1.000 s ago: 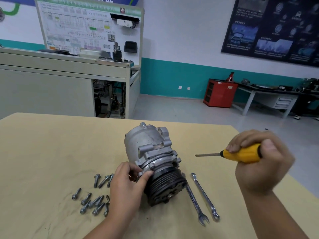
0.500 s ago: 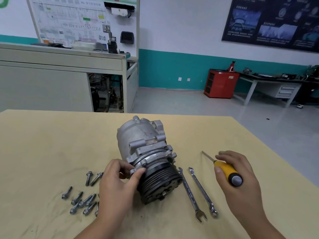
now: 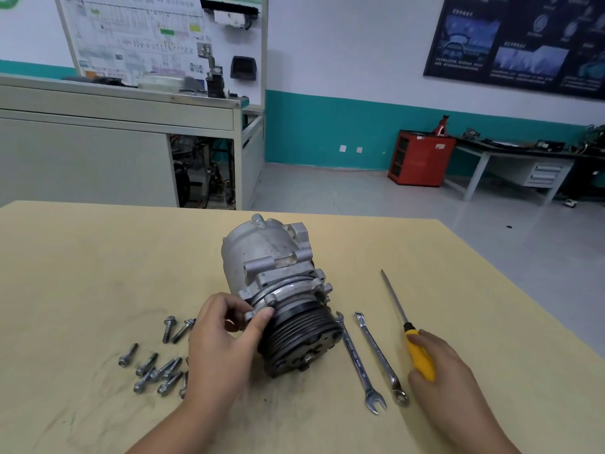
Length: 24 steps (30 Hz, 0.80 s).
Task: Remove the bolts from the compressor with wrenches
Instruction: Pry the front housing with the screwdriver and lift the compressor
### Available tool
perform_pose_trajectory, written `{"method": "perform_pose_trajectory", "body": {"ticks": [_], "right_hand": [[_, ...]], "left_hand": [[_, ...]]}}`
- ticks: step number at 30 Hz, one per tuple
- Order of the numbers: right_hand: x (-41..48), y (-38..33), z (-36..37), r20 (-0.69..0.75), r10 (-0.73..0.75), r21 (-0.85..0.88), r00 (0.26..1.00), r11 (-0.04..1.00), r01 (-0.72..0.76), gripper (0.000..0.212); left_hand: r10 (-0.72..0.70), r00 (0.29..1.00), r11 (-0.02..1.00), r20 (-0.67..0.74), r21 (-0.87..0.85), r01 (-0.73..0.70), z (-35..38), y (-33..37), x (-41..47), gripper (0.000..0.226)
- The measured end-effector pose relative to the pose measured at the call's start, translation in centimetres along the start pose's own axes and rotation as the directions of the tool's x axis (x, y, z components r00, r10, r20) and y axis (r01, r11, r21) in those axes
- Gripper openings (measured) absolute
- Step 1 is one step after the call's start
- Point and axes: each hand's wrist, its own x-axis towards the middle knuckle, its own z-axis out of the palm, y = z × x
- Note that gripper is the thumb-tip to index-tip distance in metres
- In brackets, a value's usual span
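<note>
A grey metal compressor [image 3: 268, 257] lies on its side on the tan table [image 3: 82, 273], with its black grooved pulley [image 3: 304, 339] facing me. My left hand [image 3: 222, 348] grips the compressor's flange just behind the pulley, thumb on top. My right hand [image 3: 448, 378] holds the yellow handle of a screwdriver [image 3: 420, 357], which lies low on the table with its blade pointing away. Two wrenches [image 3: 357, 358] [image 3: 379, 355] lie side by side between the compressor and the screwdriver. Several loose bolts [image 3: 154, 371] are scattered left of my left hand.
The table's right edge runs diagonally past my right hand, with grey floor beyond it. A grey workbench [image 3: 114, 142] with a wiring display board stands behind the table at the left. A red cabinet [image 3: 420, 158] and a desk stand by the far wall.
My right hand has come down from mid-air to the table with the screwdriver, right of the wrenches. My left hand stays on the compressor flange.
</note>
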Motion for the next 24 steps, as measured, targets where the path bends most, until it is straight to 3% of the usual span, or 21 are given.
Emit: {"method": "perform_pose_trajectory", "body": {"ticks": [5, 11, 18, 22, 24], "right_hand": [[1.1, -2.9, -0.9, -0.113, -0.063, 0.183, 0.992, 0.980, 0.083, 0.037], [3.7, -7.7, 0.8, 0.020, -0.060, 0.479, 0.998, 0.877, 0.043, 0.024], [7.9, -10.9, 3.3, 0.205, 0.005, 0.648, 0.979, 0.749, -0.140, 0.013], [9.9, -12.2, 4.3, 0.402, 0.019, 0.575, 0.916, 0.773, -0.268, 0.040], [10.1, -12.5, 5.0, 0.474, 0.014, 0.588, 0.880, 0.739, -0.329, 0.051]], "left_hand": [[-0.080, 0.997, 0.986, -0.002, -0.145, 0.079, -0.2, 0.8, -0.1, 0.022], [-0.319, 0.947, 0.926, -0.039, -0.227, 0.303, -0.5, 0.8, 1.1, 0.046], [-0.544, 0.801, 0.717, 0.251, -0.357, 0.598, -0.6, 0.0, 2.4, 0.087], [-0.589, 0.700, 0.626, 0.403, -0.321, 0.711, -0.1, 0.5, 4.2, 0.091], [-0.595, 0.678, 0.607, 0.432, -0.311, 0.731, 0.4, 0.7, 4.9, 0.087]]}}
